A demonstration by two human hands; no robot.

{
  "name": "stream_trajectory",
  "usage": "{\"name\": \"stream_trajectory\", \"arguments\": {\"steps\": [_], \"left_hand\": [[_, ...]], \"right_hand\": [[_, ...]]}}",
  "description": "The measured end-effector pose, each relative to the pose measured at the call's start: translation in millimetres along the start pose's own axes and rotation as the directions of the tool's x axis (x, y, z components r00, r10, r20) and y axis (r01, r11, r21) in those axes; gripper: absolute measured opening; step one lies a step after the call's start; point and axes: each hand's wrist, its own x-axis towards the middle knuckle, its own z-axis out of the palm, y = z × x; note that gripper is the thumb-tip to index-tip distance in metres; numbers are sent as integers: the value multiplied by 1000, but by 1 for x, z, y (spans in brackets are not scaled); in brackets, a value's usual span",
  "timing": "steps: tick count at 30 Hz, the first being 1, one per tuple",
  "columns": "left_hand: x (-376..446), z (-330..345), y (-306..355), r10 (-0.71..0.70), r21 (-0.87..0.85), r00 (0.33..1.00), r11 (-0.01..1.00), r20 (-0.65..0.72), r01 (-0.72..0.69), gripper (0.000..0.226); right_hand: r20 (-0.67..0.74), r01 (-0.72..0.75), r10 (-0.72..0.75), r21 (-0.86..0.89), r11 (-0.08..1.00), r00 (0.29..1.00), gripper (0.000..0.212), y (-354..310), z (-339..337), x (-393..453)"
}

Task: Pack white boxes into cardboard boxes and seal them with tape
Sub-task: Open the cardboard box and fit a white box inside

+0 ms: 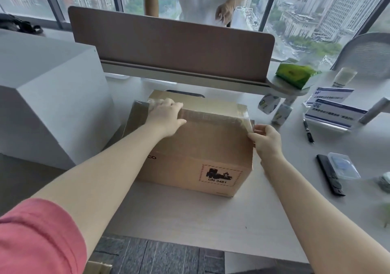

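A brown cardboard box (196, 147) sits in the middle of the pale tabletop (190, 216), with its flaps shut and shiny clear tape (213, 116) running along the top edge. The left hand (165, 116) lies flat on the top left of the box, fingers straight, pressing the tape down. The right hand (267, 139) is at the top right corner — its grip pinches the tape end there between thumb and fingers.

The front of the box has a black picture label (220, 175) that reads "UN 3481". The letters "CO" show near its left side.

There is bare tabletop in front of the box, up to the near edge. On the left a big white box (46, 104) stands close beside it. Behind it is a brown divider panel (168, 47). On the right lie a black pen (308, 130), a black flat thing (330, 174) and a clear plastic case (343, 165) — well apart from the box.
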Motion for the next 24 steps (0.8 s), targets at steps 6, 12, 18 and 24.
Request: {"name": "stream_trajectory", "arguments": {"steps": [6, 12, 18, 24], "left_hand": [[-17, -35, -3, 25, -184, 960, 980, -277, -79, 30], [-51, -72, -10, -84, -256, 992, 965, -94, 57, 36], [-81, -67, -26, -2, -347, 879, 918, 477, 190, 25], [-94, -14, -37, 74, -245, 927, 969, 368, 20, 49]], "right_hand": [[-18, -6, 12, 304, 953, 1000, 29, -23, -9, -20], [103, -11, -19, 288, 958, 995, 46, -44, -19, -64], [386, -155, 101, 111, 982, 917, 34, -33, -36, -107], [210, 104, 7, -515, 851, 978, 36, -1, -7, -106]]}}
